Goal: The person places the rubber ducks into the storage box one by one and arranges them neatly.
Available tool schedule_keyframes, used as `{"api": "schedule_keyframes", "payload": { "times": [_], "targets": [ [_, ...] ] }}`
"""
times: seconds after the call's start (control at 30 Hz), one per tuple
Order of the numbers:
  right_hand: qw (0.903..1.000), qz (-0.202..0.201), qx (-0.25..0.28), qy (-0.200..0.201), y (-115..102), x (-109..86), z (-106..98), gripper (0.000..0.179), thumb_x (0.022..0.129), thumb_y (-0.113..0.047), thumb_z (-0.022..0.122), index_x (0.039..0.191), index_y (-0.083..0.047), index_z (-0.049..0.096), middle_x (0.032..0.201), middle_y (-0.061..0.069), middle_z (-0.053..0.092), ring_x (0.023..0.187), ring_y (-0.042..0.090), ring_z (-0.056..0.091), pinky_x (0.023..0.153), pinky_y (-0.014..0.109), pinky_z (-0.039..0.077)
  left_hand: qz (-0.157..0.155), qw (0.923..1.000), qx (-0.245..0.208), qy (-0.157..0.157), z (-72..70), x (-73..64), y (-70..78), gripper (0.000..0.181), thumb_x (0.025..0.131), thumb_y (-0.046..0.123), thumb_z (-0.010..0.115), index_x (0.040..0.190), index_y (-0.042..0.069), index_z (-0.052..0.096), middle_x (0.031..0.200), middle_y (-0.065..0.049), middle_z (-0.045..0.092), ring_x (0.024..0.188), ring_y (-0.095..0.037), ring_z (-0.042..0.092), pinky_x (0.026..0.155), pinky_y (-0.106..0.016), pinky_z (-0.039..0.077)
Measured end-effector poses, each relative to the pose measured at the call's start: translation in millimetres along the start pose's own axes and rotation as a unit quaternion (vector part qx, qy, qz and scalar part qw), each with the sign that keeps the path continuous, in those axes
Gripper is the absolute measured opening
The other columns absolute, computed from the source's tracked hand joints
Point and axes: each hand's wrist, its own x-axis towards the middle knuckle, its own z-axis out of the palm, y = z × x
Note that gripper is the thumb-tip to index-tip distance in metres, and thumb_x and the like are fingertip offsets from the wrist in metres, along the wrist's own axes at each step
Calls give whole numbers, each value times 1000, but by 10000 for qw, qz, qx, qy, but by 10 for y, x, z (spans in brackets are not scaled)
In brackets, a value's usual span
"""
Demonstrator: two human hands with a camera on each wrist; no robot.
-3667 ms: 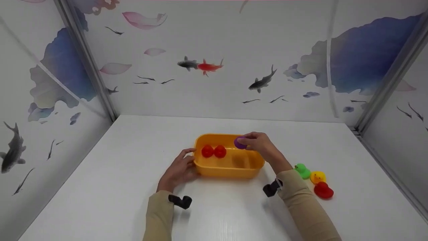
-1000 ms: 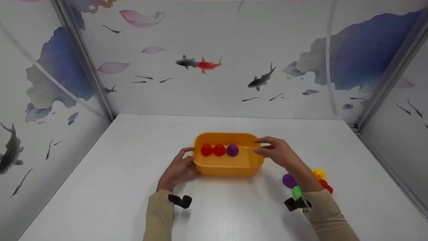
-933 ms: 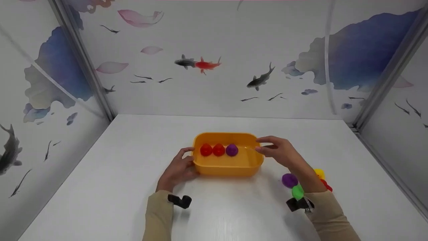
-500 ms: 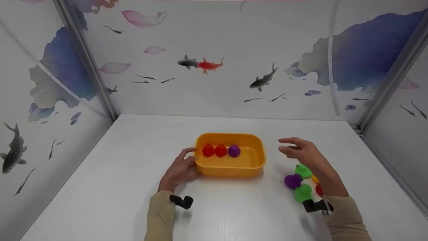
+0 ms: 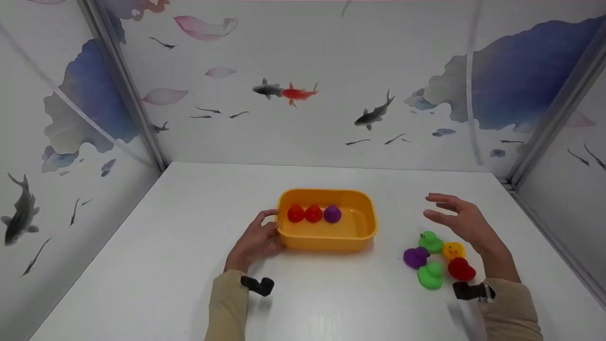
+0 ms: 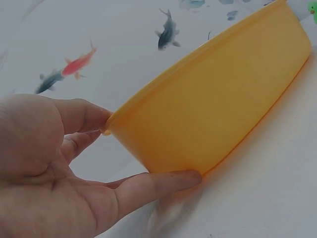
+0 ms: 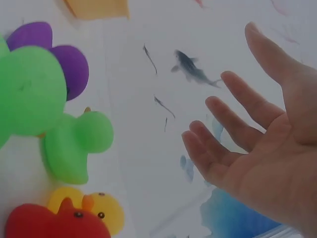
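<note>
My left hand (image 5: 255, 240) holds the left end of a yellow plastic basin (image 5: 326, 244). In the left wrist view the thumb presses low on the basin's side wall, and the fingertips are at its rim. Inside the basin, a red toy (image 5: 296, 213), another red toy (image 5: 313, 213) and a purple toy (image 5: 332, 214), all rounded, sit in a row. My right hand (image 5: 468, 225) is raised with spread fingers and holds nothing. Nearest to it are a green rubber duck (image 5: 430, 242), a yellow rubber duck (image 5: 453, 251) and a red rubber duck (image 5: 461, 269).
A purple rubber duck (image 5: 415, 258) and another green rubber duck (image 5: 431, 275) complete the cluster right of the basin. Everything stands on a white table (image 5: 303, 293). Walls painted with fish (image 5: 374, 113) enclose it at the back and sides.
My right hand has let go of the purple toy, which now sits beside the red ones in the basin. That hand has moved right, past the basin's edge. The left hand stays put.
</note>
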Motion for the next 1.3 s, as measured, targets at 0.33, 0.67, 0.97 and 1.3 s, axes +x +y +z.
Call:
{"api": "schedule_keyframes", "payload": {
  "times": [0.33, 0.67, 0.97, 1.3],
  "targets": [
    [9986, 87, -497, -178, 368, 25, -26, 70, 94, -48, 64, 150, -9, 44, 159, 25, 32, 142, 52, 32, 108, 71, 38, -54, 10000, 27, -71, 3, -16, 5, 46, 103, 24, 53, 147, 24, 40, 149, -17, 51, 115, -27, 61, 100, -41, 56],
    [9961, 451, -466, -596, 564, 40, 29, 75, 92, -54, 64, 148, -9, 45, 156, 26, 36, 141, 51, 34, 110, 67, 39, -66, 9996, 292, 8, -3, 3, -24, 45, 103, 24, 53, 146, 26, 41, 149, -16, 51, 114, -26, 62, 99, -39, 57],
    [9925, 545, -426, -1010, 617, 77, 68, 70, 92, -49, 66, 145, -7, 48, 153, 27, 40, 139, 51, 38, 109, 61, 44, 29, 9998, -199, 7, 12, 8, 13, 45, 103, 16, 50, 147, 18, 39, 144, -22, 53, 113, -28, 61, 100, -46, 56],
    [9902, 707, -577, -1057, 608, 61, 127, 71, 89, -49, 70, 140, -5, 52, 148, 29, 46, 136, 52, 43, 108, 61, 45, -43, 9997, -235, 18, 11, 26, -3, 46, 102, 16, 53, 146, 21, 41, 145, -20, 53, 114, -29, 61, 99, -44, 57]
  ]
}}
